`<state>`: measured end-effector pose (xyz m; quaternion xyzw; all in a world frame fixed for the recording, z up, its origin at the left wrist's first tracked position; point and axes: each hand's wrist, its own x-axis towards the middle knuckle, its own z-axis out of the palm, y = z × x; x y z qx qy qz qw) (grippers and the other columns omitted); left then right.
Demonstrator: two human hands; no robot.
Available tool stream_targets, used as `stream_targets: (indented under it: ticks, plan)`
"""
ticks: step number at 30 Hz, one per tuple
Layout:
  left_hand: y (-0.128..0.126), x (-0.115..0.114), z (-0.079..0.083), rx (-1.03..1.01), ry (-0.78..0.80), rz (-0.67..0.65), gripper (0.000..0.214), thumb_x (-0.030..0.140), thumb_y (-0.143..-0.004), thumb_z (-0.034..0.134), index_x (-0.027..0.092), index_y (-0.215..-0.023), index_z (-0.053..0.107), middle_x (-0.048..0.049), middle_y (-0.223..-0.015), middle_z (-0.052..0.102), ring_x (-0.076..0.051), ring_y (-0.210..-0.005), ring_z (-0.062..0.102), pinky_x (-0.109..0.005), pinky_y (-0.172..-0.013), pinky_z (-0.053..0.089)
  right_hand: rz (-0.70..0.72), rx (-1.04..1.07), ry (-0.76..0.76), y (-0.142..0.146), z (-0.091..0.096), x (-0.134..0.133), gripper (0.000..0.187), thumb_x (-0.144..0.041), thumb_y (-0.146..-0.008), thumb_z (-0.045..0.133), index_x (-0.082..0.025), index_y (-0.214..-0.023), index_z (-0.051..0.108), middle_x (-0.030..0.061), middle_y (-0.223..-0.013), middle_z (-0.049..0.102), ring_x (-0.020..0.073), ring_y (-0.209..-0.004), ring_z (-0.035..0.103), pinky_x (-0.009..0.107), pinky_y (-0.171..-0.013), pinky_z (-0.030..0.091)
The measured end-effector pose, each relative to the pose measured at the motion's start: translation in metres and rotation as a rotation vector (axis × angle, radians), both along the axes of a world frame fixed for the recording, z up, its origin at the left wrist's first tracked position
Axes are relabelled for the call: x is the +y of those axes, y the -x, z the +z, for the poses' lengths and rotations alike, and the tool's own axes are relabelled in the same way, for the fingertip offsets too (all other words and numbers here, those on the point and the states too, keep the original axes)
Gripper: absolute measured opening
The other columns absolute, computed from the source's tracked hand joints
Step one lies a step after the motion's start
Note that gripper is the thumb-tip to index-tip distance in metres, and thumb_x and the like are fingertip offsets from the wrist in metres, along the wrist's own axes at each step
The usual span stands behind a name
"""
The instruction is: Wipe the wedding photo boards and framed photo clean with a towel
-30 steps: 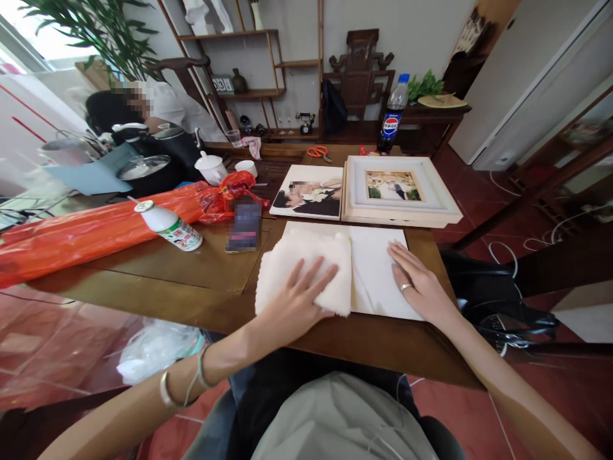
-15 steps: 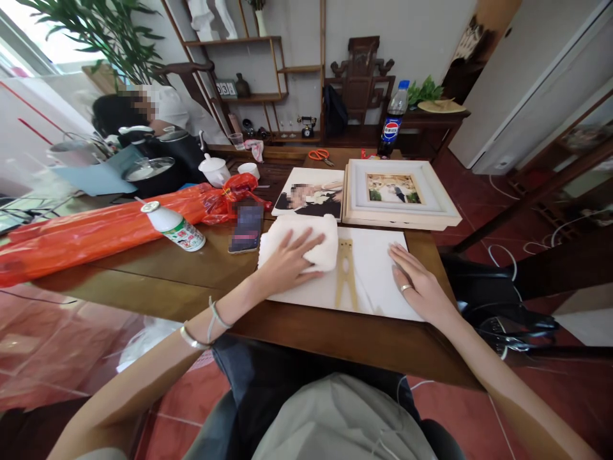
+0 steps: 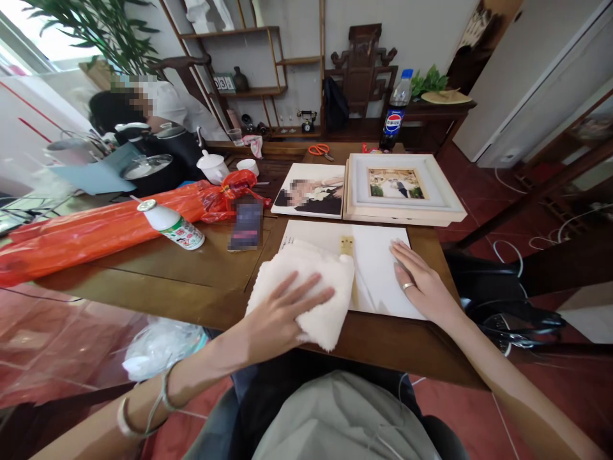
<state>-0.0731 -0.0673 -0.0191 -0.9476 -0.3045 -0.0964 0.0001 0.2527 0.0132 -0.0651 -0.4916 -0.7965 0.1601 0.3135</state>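
My left hand (image 3: 282, 313) lies with spread fingers on a folded white towel (image 3: 328, 319). The towel covers the left part of a white board (image 3: 380, 271) and hangs over its near edge. Partly hidden under the towel, a yellowish flat stand piece (image 3: 347, 244) is on the board. My right hand (image 3: 421, 281), with a ring on one finger, rests flat on the board's right edge. Just behind the board are a photo panel (image 3: 311, 191) and a pale frame (image 3: 354, 182) with a wedding picture in it.
On the wooden table (image 3: 215, 294) to the left are a phone (image 3: 245, 227), a white bottle (image 3: 172, 227) and a long red plastic-wrapped bundle (image 3: 110, 223). Orange-handled pliers (image 3: 320, 150) and a cola bottle (image 3: 395, 115) stand farther back. A person (image 3: 167, 105) is at the far left.
My left hand has drawn the towel toward me, from the board's far left part to its near edge, uncovering small print at the board's upper left. My right hand stays at the right edge.
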Motion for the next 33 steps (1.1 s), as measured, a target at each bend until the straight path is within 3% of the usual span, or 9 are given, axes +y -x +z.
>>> stream_targets:
  ticks: [8, 11, 14, 17, 20, 23, 28, 31, 33]
  plan:
    - [0.001, 0.084, 0.010, 0.041, 0.086, 0.124, 0.033, 0.047, -0.091, 0.056, 0.022, -0.088, 0.077, -0.0017, -0.155, 0.034, -0.032, -0.146, 0.019, -0.052, -0.119, 0.017, 0.005, -0.009, -0.001, 0.000, 0.000, 0.000, 0.046, -0.033, -0.099, 0.038, -0.017, -0.141, 0.048, 0.0109, -0.149, 0.044, 0.0232, -0.141, 0.033, 0.048, -0.118, 0.028]
    - [-0.005, 0.101, 0.008, 0.073, 0.055, 0.168, 0.032, 0.039, -0.096, 0.051, 0.020, -0.092, 0.076, -0.0030, -0.153, 0.037, -0.034, -0.145, 0.023, -0.056, -0.117, 0.020, 0.001, -0.007, -0.002, 0.000, 0.000, 0.000, 0.045, -0.033, -0.099, 0.039, -0.020, -0.141, 0.047, 0.0091, -0.149, 0.044, 0.0234, -0.141, 0.034, 0.050, -0.117, 0.029]
    - [-0.010, 0.088, 0.009, 0.091, 0.074, 0.153, 0.025, 0.031, -0.097, 0.051, 0.025, -0.101, 0.075, -0.0014, -0.152, 0.039, -0.033, -0.145, 0.024, -0.060, -0.116, 0.020, -0.003, 0.000, -0.004, 0.000, 0.000, -0.001, 0.045, -0.033, -0.098, 0.039, -0.021, -0.141, 0.048, 0.0087, -0.148, 0.045, 0.0237, -0.141, 0.034, 0.050, -0.117, 0.029]
    - [-0.010, 0.051, 0.014, 0.084, 0.105, 0.101, 0.022, 0.033, -0.094, 0.055, 0.029, -0.095, 0.076, 0.0017, -0.152, 0.039, -0.032, -0.145, 0.023, -0.059, -0.117, 0.018, 0.001, 0.006, -0.006, 0.000, 0.001, -0.001, 0.045, -0.033, -0.098, 0.039, -0.021, -0.141, 0.048, 0.0082, -0.148, 0.045, 0.0242, -0.140, 0.034, 0.050, -0.117, 0.029]
    - [-0.004, 0.016, 0.022, 0.078, 0.119, 0.014, 0.022, 0.037, -0.092, 0.057, 0.028, -0.087, 0.077, 0.0040, -0.151, 0.042, -0.028, -0.145, 0.027, -0.050, -0.121, 0.016, 0.009, 0.008, -0.011, 0.000, 0.001, 0.000, 0.046, -0.033, -0.098, 0.039, -0.022, -0.142, 0.047, 0.0079, -0.149, 0.045, 0.0250, -0.140, 0.034, 0.051, -0.117, 0.029]
    - [0.007, 0.008, 0.028, 0.068, 0.150, -0.045, 0.017, 0.033, -0.092, 0.058, 0.031, -0.094, 0.075, 0.0055, -0.151, 0.042, -0.023, -0.143, 0.032, -0.043, -0.121, 0.019, 0.005, 0.000, -0.012, 0.000, 0.000, 0.000, 0.046, -0.033, -0.098, 0.039, -0.021, -0.142, 0.047, 0.0089, -0.149, 0.044, 0.0248, -0.140, 0.034, 0.050, -0.117, 0.029]
    - [0.024, 0.051, 0.029, 0.102, 0.128, 0.075, 0.016, 0.010, -0.081, 0.058, 0.019, -0.077, 0.071, -0.0075, -0.138, 0.057, -0.024, -0.133, 0.046, -0.036, -0.115, 0.032, 0.004, -0.010, -0.005, 0.000, 0.000, 0.000, 0.046, -0.034, -0.099, 0.038, -0.018, -0.141, 0.048, 0.0109, -0.148, 0.045, 0.0245, -0.140, 0.035, 0.049, -0.117, 0.029]
    - [0.027, 0.090, 0.037, 0.129, 0.173, 0.163, 0.019, 0.004, -0.075, 0.051, 0.017, -0.068, 0.064, -0.0098, -0.102, 0.071, -0.022, -0.102, 0.065, -0.030, -0.093, 0.049, 0.006, 0.000, -0.017, -0.001, 0.000, -0.001, 0.045, -0.033, -0.098, 0.039, -0.021, -0.141, 0.047, 0.0085, -0.148, 0.046, 0.0244, -0.140, 0.035, 0.050, -0.117, 0.030]
    - [0.025, 0.112, 0.045, 0.146, 0.192, 0.186, 0.019, 0.004, -0.072, 0.049, 0.017, -0.066, 0.061, -0.0071, -0.081, 0.068, -0.021, -0.084, 0.065, -0.030, -0.079, 0.051, 0.009, 0.006, -0.024, -0.001, 0.000, -0.001, 0.045, -0.033, -0.098, 0.040, -0.022, -0.141, 0.047, 0.0078, -0.148, 0.046, 0.0248, -0.140, 0.035, 0.051, -0.116, 0.030]
